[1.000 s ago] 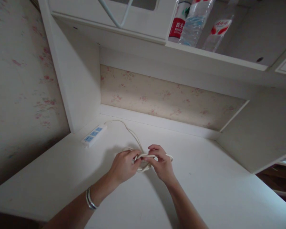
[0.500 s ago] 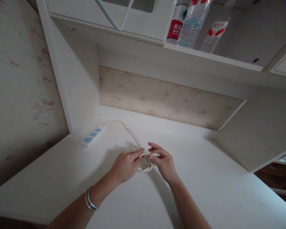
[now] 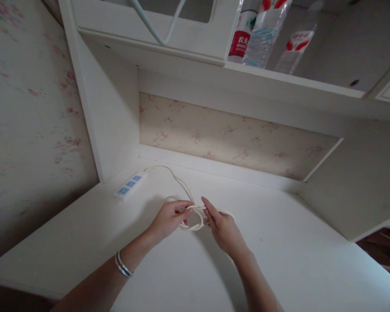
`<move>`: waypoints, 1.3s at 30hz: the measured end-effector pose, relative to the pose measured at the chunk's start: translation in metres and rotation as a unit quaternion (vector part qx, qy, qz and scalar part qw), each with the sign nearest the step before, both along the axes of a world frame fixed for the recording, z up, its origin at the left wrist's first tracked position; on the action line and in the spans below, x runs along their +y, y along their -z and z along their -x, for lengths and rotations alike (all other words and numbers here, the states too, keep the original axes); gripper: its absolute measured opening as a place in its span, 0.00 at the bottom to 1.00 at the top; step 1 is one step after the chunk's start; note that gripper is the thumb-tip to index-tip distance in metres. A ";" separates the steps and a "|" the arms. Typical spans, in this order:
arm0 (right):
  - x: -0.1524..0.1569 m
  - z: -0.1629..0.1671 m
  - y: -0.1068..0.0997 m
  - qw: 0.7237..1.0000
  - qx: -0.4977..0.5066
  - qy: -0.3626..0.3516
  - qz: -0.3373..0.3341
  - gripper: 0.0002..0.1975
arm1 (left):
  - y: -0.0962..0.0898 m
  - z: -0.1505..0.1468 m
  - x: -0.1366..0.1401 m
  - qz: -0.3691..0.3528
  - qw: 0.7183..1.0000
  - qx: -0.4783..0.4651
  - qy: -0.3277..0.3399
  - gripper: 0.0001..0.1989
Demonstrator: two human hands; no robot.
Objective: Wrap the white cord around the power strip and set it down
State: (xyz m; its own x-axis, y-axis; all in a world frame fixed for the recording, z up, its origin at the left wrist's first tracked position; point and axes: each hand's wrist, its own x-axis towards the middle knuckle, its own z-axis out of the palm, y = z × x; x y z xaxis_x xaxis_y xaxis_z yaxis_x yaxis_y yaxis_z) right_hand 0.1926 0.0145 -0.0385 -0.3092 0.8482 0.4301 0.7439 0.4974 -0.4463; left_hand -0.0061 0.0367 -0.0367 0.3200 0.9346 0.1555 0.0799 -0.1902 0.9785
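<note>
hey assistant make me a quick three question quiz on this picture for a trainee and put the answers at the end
1. True or false: the left hand holds the cord.
2. Multiple choice: where does the power strip lie? A, on a shelf; B, on the desk; C, on the floor.
3. Fill in the blank: the bangles are on the ____ wrist.

Key: 1, true; 2, B; 3, left.

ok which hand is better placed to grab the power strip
Likely the left hand: it's nearer the power strip than the right hand, though both are at the cord.
</note>
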 end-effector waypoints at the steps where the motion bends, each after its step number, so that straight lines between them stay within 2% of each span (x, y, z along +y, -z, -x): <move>1: -0.004 0.001 0.002 0.998 -0.040 0.032 -0.022 0.23 | 0.000 0.000 0.000 -0.004 1.000 0.007 -0.005 0.21; 4: -0.017 0.003 0.000 0.982 -0.119 0.114 -0.096 0.20 | 0.002 0.001 0.001 -0.028 0.999 0.026 -0.023 0.20; 6: -0.025 0.007 -0.010 0.977 -0.120 0.125 -0.129 0.15 | 0.003 0.001 0.001 -0.050 0.998 0.032 -0.036 0.19; 9: -0.028 0.015 -0.030 0.983 -0.103 0.046 -0.145 0.12 | 0.002 0.001 -0.001 -0.074 0.997 0.029 -0.024 0.16; 11: -0.023 0.020 -0.041 0.982 -0.127 -0.012 -0.139 0.12 | 0.001 0.000 -0.002 -0.079 0.997 0.023 -0.003 0.14; 13: -0.015 0.025 -0.046 0.977 -0.167 -0.038 -0.124 0.11 | 0.001 0.000 -0.003 -0.070 0.997 0.008 -0.007 0.14; 16: -0.006 0.028 -0.046 0.969 -0.212 -0.047 -0.118 0.09 | 0.005 0.000 -0.001 -0.033 0.999 -0.031 -0.028 0.16; 20: -0.004 0.025 -0.040 0.968 -0.213 -0.035 -0.130 0.09 | 0.010 -0.002 0.002 -0.012 0.998 -0.059 -0.021 0.18; 24: -0.004 0.016 -0.036 0.978 -0.169 -0.025 -0.121 0.10 | 0.010 -0.005 0.003 -0.050 0.998 -0.031 -0.024 0.18; 27: -0.006 0.008 -0.040 0.988 -0.092 -0.041 -0.114 0.10 | 0.010 0.000 0.007 -0.046 0.997 -0.026 -0.060 0.19; 30: -0.010 -0.002 -0.050 0.996 0.011 -0.057 -0.069 0.08 | 0.013 0.007 0.015 0.005 0.995 -0.061 -0.084 0.22; 32: -0.013 -0.010 -0.055 0.994 0.093 -0.058 0.002 0.07 | 0.015 0.010 0.020 0.022 0.993 -0.072 -0.089 0.22; 36: -0.018 -0.025 -0.058 0.948 0.262 -0.067 0.165 0.11 | 0.016 0.007 0.017 0.008 0.994 -0.025 -0.108 0.18; 37: -0.019 -0.027 -0.058 0.940 0.268 -0.072 0.199 0.13 | 0.015 0.006 0.015 -0.007 0.994 -0.008 -0.107 0.17; 39: -0.023 -0.028 -0.060 0.938 0.217 -0.083 0.258 0.17 | 0.014 0.003 0.010 -0.042 0.993 0.022 -0.104 0.16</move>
State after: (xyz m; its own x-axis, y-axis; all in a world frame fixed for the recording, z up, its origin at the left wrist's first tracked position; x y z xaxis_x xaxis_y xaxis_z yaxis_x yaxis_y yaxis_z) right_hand 0.2207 -0.0081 0.0215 -0.3469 0.9334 0.0921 0.3673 0.2255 -0.9024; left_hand -0.0086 0.0463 -0.0509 0.1302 0.9656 0.2249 0.1689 -0.2452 0.9547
